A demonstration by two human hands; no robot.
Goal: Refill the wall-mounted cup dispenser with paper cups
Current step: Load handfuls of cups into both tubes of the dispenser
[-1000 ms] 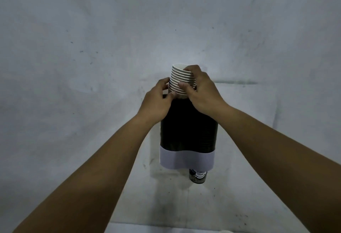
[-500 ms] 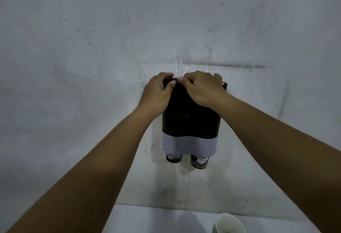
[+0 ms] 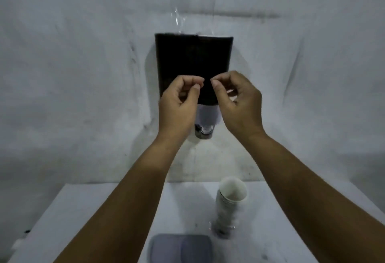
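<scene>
The black cup dispenser (image 3: 193, 58) hangs on the wall, with a white band and a cup bottom (image 3: 203, 132) poking out below it. My left hand (image 3: 178, 104) and my right hand (image 3: 237, 102) hover side by side in front of its lower half, clear of it. The fingers of both hands are curled with the thumbs near the forefingers, and nothing shows between them. A stack of white paper cups (image 3: 230, 202) stands on the white table (image 3: 83, 210), below my right forearm.
A grey lid-like object (image 3: 181, 248) lies at the table's near edge. Faint glints of clear plastic (image 3: 177, 19) show on the wall above the dispenser's top. The wall behind is bare grey-white.
The cup stack that my hands pressed into the dispenser's top has gone inside. Both hands have left the top and come down toward me. The view has tilted down to show the table.
</scene>
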